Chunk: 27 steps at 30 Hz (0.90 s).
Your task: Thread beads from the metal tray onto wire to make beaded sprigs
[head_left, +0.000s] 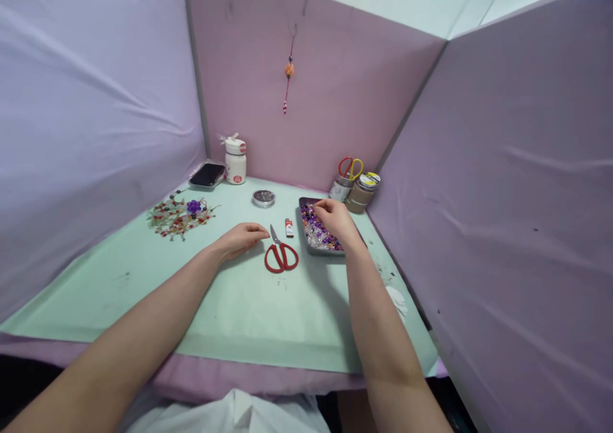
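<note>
My left hand rests low over the table, left of the red-handled scissors. Its thumb and fingertips are pinched together; whatever they hold is too small to make out. Over the far left part of a dark grey tray is my right hand, thumb and forefinger pinched close to the beads. I cannot tell what is between them. Purple, orange and clear beads fill the tray, partly hidden by the hand. The scissors lie with blades pointing away from me.
A lighter and a round tin lie mid-table. Beaded strands sit left, near a phone and white bottle. Back right stand a can with scissors and a jar. A beaded string hangs behind.
</note>
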Available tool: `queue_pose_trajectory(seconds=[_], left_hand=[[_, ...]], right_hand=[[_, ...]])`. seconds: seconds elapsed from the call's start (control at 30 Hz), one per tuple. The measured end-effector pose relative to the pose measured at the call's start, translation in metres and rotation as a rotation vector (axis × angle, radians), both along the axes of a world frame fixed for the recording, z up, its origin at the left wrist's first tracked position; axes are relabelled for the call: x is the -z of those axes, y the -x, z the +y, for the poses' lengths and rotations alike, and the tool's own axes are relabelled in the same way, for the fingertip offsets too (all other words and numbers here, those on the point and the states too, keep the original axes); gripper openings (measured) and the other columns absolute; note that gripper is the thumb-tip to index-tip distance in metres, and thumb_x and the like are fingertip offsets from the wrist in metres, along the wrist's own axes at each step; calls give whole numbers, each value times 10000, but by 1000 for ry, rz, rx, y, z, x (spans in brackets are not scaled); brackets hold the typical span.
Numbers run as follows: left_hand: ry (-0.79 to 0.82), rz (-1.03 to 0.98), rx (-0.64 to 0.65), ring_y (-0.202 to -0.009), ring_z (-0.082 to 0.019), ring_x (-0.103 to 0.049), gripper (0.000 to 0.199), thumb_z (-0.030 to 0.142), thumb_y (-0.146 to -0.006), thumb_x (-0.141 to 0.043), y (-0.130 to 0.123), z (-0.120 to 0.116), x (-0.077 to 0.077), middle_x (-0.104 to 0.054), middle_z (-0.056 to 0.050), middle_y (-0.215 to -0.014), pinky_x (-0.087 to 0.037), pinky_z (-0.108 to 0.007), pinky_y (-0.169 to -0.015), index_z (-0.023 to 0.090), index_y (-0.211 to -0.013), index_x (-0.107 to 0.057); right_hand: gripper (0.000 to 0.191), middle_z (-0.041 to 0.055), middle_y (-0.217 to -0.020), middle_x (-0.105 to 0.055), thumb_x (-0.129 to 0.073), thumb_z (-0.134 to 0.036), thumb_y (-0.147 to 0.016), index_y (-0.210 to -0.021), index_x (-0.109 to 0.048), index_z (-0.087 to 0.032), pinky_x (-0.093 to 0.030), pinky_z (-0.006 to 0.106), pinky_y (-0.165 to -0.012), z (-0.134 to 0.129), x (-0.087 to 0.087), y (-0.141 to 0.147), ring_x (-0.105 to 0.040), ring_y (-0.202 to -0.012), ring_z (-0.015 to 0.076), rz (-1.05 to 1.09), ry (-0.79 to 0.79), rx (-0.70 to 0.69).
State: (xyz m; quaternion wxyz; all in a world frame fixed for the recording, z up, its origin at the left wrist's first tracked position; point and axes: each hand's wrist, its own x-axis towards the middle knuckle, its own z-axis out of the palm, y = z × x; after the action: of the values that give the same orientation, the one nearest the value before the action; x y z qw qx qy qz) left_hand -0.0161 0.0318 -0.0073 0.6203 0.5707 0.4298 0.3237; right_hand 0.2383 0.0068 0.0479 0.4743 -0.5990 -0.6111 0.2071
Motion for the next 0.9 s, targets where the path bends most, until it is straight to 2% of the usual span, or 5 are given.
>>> queue_pose_trajectory(seconds=[0.2,0.33,0.43,0.6,0.9], left_hand=[[19,-13,-1,-611,-107,-478,252,332,-604,-793,-2,-3,-3,-616,-50,-714,-341,-229,-538,146,-736,-688],[30,-17,-22,-652,-119,-506,238,317,-593,-796,-4,-4,-3,-635,-59,-744,-377,-239,-580,149,-718,-682],[35,6,-32,-657,-119,-510,251,319,-590,-797,-4,-3,-1,-632,-56,-735,-379,-245,-592,146,-731,-681],[33,5,3,-682,-127,-529,284,337,-596,-793,-2,2,7,-634,-57,-743,-389,-263,-634,137,-762,-679],[23,26,20,-681,-132,-529,299,354,-584,-790,-2,4,9,-640,-48,-742,-381,-291,-676,138,-762,-685]], right_hand=[[156,45,-635,-688,-531,-86,-676,-696,-675,-141,-510,268,-619,29,37,-23,-618,-574,141,183,427,-156],[257,73,-830,-736,-510,-48,-676,-812,-713,-128,-530,269,-740,44,63,-17,-674,-735,145,219,371,-189],[377,105,-1014,-723,-475,-29,-691,-980,-704,-108,-512,279,-836,52,72,-26,-681,-899,159,14,264,-50],[531,134,-1172,-666,-389,5,-691,-1138,-653,-102,-427,325,-991,56,73,-49,-614,-1113,188,-196,217,112],[523,114,-1278,-608,-443,-79,-751,-1253,-584,-117,-367,294,-1049,66,68,-71,-563,-1184,219,-357,273,78]])
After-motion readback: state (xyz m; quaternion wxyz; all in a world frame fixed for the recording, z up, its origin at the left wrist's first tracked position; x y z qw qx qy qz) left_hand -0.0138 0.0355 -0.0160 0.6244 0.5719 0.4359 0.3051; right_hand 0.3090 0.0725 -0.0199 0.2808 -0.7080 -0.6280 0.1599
